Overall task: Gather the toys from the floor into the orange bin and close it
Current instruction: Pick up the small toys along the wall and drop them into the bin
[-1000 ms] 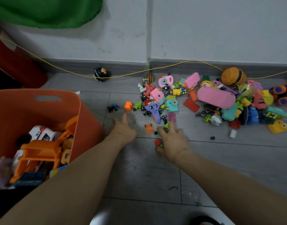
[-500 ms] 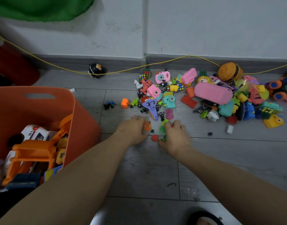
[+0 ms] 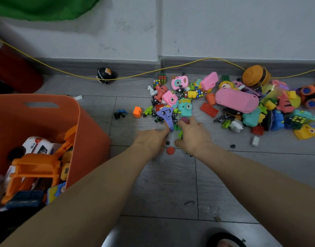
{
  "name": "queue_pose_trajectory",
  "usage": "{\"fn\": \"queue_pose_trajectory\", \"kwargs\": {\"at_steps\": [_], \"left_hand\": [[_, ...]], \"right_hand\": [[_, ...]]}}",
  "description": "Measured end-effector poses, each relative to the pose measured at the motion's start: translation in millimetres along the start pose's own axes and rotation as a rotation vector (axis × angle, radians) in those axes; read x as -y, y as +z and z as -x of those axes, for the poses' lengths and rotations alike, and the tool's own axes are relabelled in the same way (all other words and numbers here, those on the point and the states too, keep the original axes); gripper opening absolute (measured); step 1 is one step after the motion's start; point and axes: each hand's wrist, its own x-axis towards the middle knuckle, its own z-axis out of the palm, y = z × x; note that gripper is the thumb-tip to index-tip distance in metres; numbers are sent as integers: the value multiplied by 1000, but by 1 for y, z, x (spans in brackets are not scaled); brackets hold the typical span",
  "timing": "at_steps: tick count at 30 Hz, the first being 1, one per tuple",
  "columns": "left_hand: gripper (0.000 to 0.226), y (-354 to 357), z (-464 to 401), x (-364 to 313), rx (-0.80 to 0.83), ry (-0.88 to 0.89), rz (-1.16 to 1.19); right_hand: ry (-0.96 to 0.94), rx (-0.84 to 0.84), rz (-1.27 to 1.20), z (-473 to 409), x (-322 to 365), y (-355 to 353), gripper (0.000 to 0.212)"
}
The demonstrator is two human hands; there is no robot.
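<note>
Two hands at the near edge of the toy pile (image 3: 224,104) on the floor (image 3: 171,184) | left hand (image 3: 151,139) fingers curl around the purple toy's (image 3: 166,115) lower end | right hand (image 3: 192,134) fingers curl over small green pieces (image 3: 179,133) (grip unclear) | orange bin (image 3: 89,125) at left, uncovered, partly filled | red disc (image 3: 170,150) between the wrists

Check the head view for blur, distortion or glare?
Head view: wide-angle bowing along the baseboard; dim, flat light, no glare; left hand and right hand slightly motion-soft; orange bin and toy pile reasonably sharp.
</note>
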Motion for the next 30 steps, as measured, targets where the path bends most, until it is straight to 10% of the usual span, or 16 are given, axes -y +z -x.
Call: {"fn": "queue_pose_trajectory", "kwargs": {"at_steps": [9,21,30], "left_hand": [[27,-4,2,1,130,100,329],[64,2,11,-30,187,40,113],[40,-1,13,-28,85,35,129]], "right_hand": [[6,-3,-25,-1,-6,3,42],[41,55,1,-3,-12,0,49],[87,47,-32,5,-13,-7,35]]}}
